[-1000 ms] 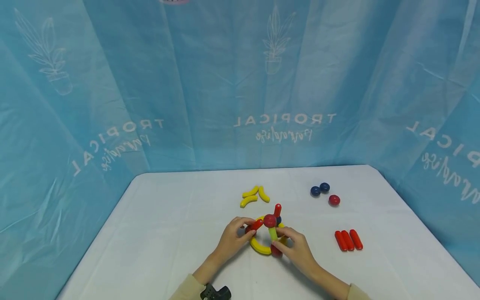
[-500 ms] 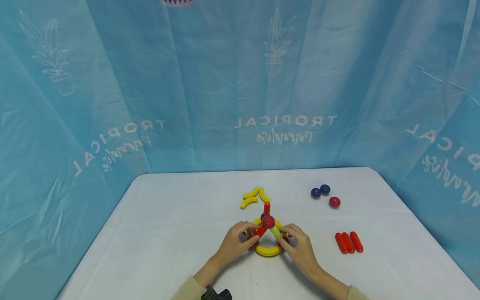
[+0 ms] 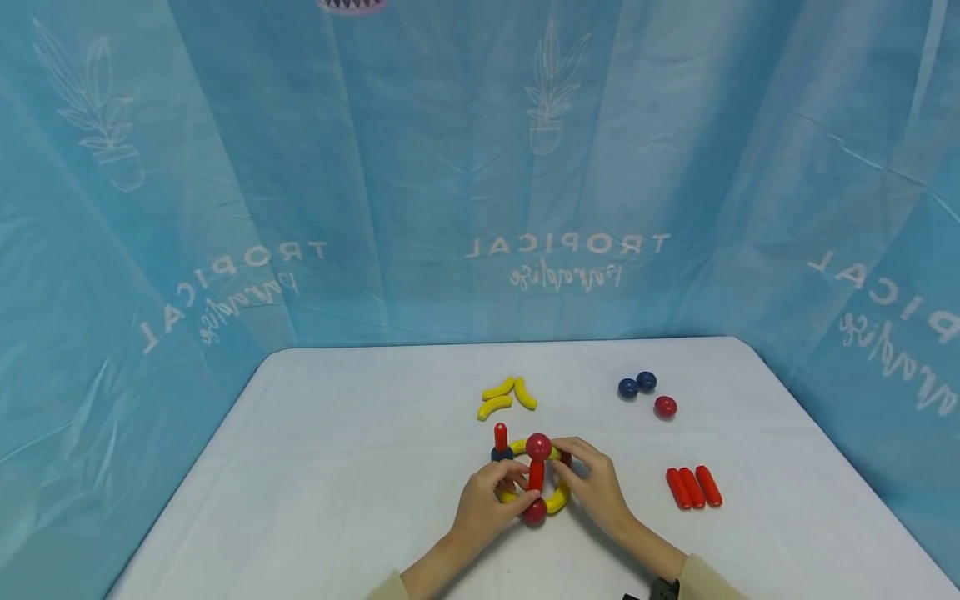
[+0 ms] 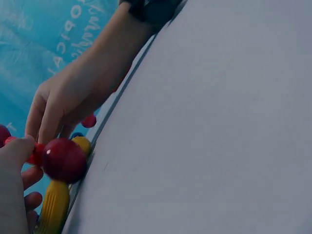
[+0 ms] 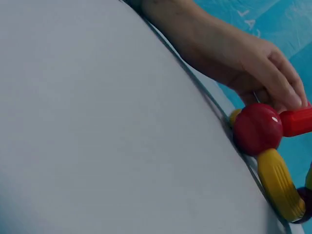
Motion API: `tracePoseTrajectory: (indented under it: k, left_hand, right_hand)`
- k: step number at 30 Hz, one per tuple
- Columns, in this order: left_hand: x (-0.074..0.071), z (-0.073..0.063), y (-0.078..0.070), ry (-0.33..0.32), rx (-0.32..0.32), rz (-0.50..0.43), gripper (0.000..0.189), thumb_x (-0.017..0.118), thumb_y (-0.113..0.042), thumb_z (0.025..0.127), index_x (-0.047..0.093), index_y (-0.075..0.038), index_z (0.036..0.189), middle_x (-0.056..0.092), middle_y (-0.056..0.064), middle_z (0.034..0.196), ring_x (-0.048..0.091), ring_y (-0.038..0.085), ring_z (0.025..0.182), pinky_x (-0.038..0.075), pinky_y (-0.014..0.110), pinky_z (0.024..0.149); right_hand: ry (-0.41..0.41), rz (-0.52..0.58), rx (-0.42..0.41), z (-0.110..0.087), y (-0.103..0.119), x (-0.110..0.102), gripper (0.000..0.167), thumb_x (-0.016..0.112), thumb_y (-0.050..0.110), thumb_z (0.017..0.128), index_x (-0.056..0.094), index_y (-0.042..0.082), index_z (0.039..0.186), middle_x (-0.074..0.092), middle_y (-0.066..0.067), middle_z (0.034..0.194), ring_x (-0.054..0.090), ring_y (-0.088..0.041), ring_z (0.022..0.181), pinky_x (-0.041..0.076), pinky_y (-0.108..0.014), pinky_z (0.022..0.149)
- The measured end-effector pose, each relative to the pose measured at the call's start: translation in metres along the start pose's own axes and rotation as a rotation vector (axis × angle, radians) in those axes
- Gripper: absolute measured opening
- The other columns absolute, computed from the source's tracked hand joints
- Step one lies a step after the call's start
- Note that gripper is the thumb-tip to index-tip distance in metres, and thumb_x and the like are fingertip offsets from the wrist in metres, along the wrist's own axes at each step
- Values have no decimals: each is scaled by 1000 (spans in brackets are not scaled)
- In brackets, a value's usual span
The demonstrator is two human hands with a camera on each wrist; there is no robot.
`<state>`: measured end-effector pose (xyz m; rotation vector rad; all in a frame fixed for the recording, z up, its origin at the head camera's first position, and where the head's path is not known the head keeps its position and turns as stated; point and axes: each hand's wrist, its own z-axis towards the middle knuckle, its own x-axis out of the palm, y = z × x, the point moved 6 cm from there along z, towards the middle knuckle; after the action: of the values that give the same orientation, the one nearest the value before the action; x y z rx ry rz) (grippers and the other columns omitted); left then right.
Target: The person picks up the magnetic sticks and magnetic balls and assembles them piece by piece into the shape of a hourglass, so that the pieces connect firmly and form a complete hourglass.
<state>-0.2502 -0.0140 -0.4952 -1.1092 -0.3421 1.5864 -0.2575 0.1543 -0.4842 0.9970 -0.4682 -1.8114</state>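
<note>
A toy frame of rods and balls stands between both hands. Its ring has curved yellow rods (image 3: 558,498) joined by balls, including a red front ball (image 3: 534,512) and a blue ball (image 3: 502,454) at the left. My left hand (image 3: 480,506) pinches a red rod (image 3: 537,475) that rises from the front ball to a raised red ball (image 3: 538,447). Out of the blue ball a second red rod (image 3: 501,435) sticks up, its top free. At the right, my right hand (image 3: 597,483) pinches the yellow-green rod (image 3: 556,455) leading to the raised ball; its fingers partly hide this rod.
Behind the frame lie 3 curved yellow rods (image 3: 496,407). Farther back on the right are 2 blue balls (image 3: 627,388) and a loose red ball (image 3: 665,407). Several straight red rods (image 3: 692,487) lie at the right. A blue curtain (image 3: 420,183) hangs behind the white table (image 3: 337,442).
The frame has turned between the hands: the blue ball with its upright rod went from back right to left, and the yellow-green rod from front to right. My left hand moved toward the front.
</note>
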Motion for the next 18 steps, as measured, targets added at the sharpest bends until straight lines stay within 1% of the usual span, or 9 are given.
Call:
tracePoseTrajectory:
  k: [2, 5, 7, 8, 9, 10, 12, 14, 18]
  left_hand:
    - [2, -1, -8, 26, 103, 54, 22, 70, -24, 86, 68, -11, 103, 69, -1, 82, 59, 11, 73, 48, 14, 65]
    - [1, -3, -21, 7, 344, 157, 15, 66, -19, 88, 69, -11, 101, 67, -4, 83, 57, 8, 77, 45, 11, 71]
    - [-5, -4, -26, -104, 469, 209, 10, 66, -13, 86, 69, -11, 95, 65, -5, 83, 55, 8, 77, 43, 13, 73]
    - [-10, -4, -27, -180, 489, 226, 10, 66, -10, 83, 67, -11, 93, 63, -5, 83, 53, 9, 78, 42, 15, 74]
    - [-16, -4, -26, -257, 480, 224, 11, 66, -7, 81, 65, -10, 92, 61, -3, 84, 52, 10, 79, 41, 17, 74]
    - [-21, -3, -23, -326, 440, 210, 14, 65, -4, 78, 63, -9, 91, 59, -2, 86, 51, 11, 81, 40, 19, 76]
    - [-29, 0, -14, -427, 321, 170, 20, 64, 1, 74, 57, -6, 92, 56, 2, 89, 50, 13, 85, 39, 24, 78]
    - [-31, 2, -4, -447, 163, 127, 25, 63, 3, 74, 53, -5, 95, 55, 4, 94, 50, 14, 91, 40, 27, 81]
    - [-26, 2, 11, -380, -99, 56, 27, 63, 0, 78, 55, -8, 102, 60, 2, 101, 53, 14, 98, 43, 31, 86]
  right_hand:
    - [42, 34, -16, 6, 2, 0, 29, 67, -4, 82, 66, -1, 111, 70, -13, 106, 64, -11, 95, 53, -26, 87]
    - [103, 96, 17, 11, 0, -1, 31, 65, -4, 84, 63, -4, 115, 68, -18, 112, 58, 3, 107, 50, -26, 95]
    - [127, 135, 52, 13, -7, 0, 32, 64, -4, 85, 62, -4, 117, 67, -19, 116, 54, 8, 112, 49, -33, 97]
    - [133, 151, 63, 13, -11, 1, 32, 64, -3, 86, 62, -3, 118, 67, -19, 116, 54, 10, 111, 49, -38, 97]
    - [137, 159, 65, 13, -15, 2, 32, 63, -2, 86, 62, -2, 118, 67, -18, 117, 54, 9, 111, 48, -43, 97]
    - [139, 167, 69, 13, -19, 2, 32, 63, -1, 87, 62, -1, 119, 67, -17, 117, 54, 8, 111, 47, -47, 96]
    - [135, 176, 73, 13, -26, 4, 32, 64, 1, 87, 62, 2, 119, 67, -15, 117, 55, 6, 111, 46, -50, 95]
    - [125, 186, 80, 12, -32, 4, 32, 64, 4, 88, 63, 6, 120, 67, -12, 117, 55, 6, 111, 47, -47, 96]
    - [134, 205, 71, 8, -36, 5, 31, 64, 9, 89, 63, 8, 120, 67, -11, 117, 56, 4, 110, 50, -38, 96]
